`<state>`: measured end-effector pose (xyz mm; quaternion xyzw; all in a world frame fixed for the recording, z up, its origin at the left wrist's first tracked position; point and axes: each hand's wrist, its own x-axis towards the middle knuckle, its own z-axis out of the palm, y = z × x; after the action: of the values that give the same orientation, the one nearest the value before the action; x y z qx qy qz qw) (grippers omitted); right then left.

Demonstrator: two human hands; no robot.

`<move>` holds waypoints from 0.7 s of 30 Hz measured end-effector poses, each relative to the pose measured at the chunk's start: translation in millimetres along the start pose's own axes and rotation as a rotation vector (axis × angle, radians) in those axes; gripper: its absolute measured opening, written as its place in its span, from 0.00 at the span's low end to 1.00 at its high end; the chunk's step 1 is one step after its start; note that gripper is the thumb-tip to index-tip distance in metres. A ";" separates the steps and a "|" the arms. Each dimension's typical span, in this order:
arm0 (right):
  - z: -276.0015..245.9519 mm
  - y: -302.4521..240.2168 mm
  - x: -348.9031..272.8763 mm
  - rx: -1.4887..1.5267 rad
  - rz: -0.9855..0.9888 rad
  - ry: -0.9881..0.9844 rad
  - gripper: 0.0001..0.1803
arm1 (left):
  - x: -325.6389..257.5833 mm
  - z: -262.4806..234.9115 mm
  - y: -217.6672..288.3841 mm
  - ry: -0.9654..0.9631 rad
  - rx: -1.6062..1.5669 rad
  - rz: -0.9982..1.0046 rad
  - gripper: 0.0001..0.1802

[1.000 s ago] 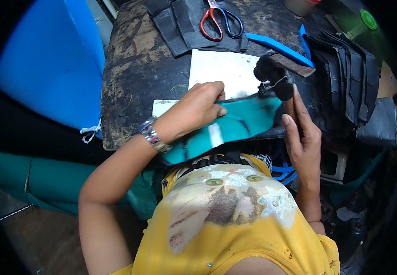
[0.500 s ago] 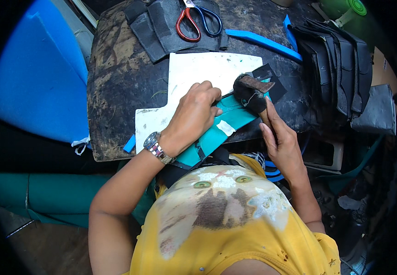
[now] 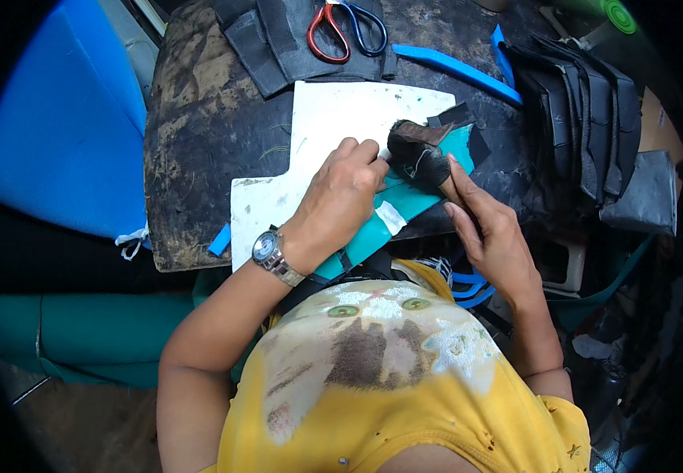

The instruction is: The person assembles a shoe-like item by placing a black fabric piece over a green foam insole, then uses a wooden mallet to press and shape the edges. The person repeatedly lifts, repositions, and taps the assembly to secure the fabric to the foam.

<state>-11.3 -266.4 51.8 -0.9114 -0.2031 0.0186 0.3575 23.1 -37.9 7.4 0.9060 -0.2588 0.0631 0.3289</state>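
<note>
Two hands meet at the middle of a dark, scuffed worktable [image 3: 199, 142], its top stained and worn pale in patches. To the left of it lies a big smooth blue sheet [image 3: 65, 134]. On the table rests a flat white board [image 3: 333, 126], cross-like in outline and speckled. At the far right stands a stack of black rubbery pieces [image 3: 586, 118], curved and layered. A teal strip [image 3: 388, 209] runs across the near edge of the board, with a small white tag stuck on it. Your left hand [image 3: 337, 201] is curled shut, knuckles up, pressing down on that strip. Your right hand [image 3: 495, 232] grips a dark hammer-like tool [image 3: 420, 154], whose head sits on the strip's far end. Red and blue-handled scissors [image 3: 347, 27] lie at the far edge, a blue bar [image 3: 455, 71] just right of them.
</note>
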 end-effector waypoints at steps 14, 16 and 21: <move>11.7 4.2 -5.6 0.085 0.039 0.034 0.31 | -13.4 7.2 -0.3 0.145 -0.111 -0.150 0.11; 9.5 0.8 -2.8 0.075 0.021 0.062 0.31 | -13.9 8.8 -1.1 0.157 -0.106 -0.118 0.10; 8.4 -15.4 6.7 0.049 -0.114 0.155 0.32 | -16.6 12.6 -0.3 0.206 -0.028 -0.074 0.07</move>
<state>-12.1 -248.2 56.4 -0.8880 -0.2260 -0.0677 0.3948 8.3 -38.5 -7.2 0.8990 -0.1910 0.1400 0.3684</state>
